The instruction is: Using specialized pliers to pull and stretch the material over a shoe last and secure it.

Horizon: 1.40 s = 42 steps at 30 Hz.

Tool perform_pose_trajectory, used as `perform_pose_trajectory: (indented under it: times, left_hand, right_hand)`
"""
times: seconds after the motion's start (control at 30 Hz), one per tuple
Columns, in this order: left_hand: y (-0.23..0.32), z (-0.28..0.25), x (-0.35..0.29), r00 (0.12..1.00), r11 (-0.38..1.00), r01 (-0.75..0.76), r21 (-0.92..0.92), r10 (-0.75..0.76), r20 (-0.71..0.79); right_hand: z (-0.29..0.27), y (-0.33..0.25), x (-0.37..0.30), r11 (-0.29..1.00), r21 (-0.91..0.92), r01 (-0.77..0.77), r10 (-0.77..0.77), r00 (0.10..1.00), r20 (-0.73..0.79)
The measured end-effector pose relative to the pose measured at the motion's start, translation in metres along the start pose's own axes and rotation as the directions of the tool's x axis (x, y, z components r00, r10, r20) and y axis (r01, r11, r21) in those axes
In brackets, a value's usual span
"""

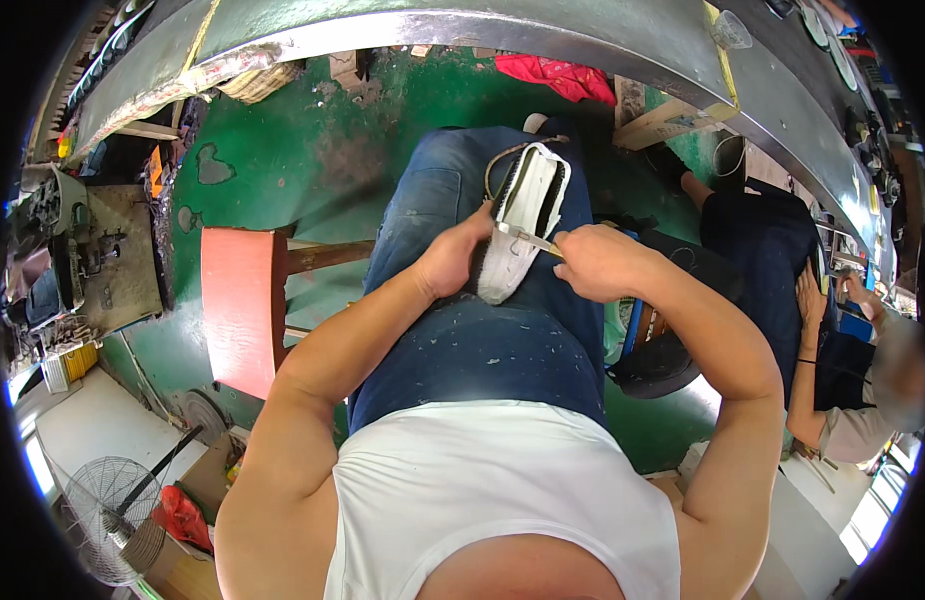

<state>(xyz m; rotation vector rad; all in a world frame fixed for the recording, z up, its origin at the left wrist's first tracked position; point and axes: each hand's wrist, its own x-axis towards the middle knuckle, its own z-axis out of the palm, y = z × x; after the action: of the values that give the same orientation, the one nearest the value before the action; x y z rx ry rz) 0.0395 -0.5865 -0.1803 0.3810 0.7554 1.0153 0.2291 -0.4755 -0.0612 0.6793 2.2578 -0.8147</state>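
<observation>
A whitish shoe upper (503,272) with dark edges rests on my lap, its rounded end towards me and its long opening facing up. My left hand (455,258) grips its left side, with the fingertips partly hidden behind it. In my right hand (601,262) is a thin metal hand tool (535,240), its tip touching the rim of the shoe opening. Whether that tip is bladed or pointed is too small to tell. A thin cord (491,172) loops beside the far end of the shoe.
A metal-edged workbench (463,28) curves across the far side. On my left stand a reddish stool (241,310), a sewing machine (68,240) and a wire fan (113,515). A seated co-worker (763,235) is at right, near a dark round seat (655,368). Red cloth (558,78) lies beneath the bench.
</observation>
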Motion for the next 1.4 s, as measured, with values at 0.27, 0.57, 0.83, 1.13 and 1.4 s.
perform_pose_trajectory:
  times: [0.27,0.57,0.83,1.13,1.4]
  left_hand:
    - [-0.021,-0.012,0.042,0.771,0.938,0.086,0.335,0.150,-0.618]
    - [-0.010,0.000,0.029,0.764,0.528,0.072,0.846,0.516,-0.387]
    - [0.000,-0.006,0.026,0.888,0.206,-0.043,0.978,0.456,-0.057]
    - [0.031,0.008,0.034,0.981,0.014,0.124,0.992,0.147,-0.124]
    - [-0.013,0.004,0.007,0.809,0.438,0.244,0.865,0.400,-0.431]
  right_hand:
    - [0.092,-0.006,0.028,0.908,0.408,0.093,0.143,0.847,-0.512]
    - [0.053,0.019,0.023,0.979,0.202,-0.002,0.097,0.882,-0.460]
    - [0.027,0.056,0.025,0.690,0.703,-0.172,0.190,0.980,0.053]
    - [0.027,0.065,0.068,0.958,0.284,-0.027,0.174,0.846,-0.504]
    - [0.057,0.054,0.049,0.865,0.459,0.206,0.076,0.849,-0.523]
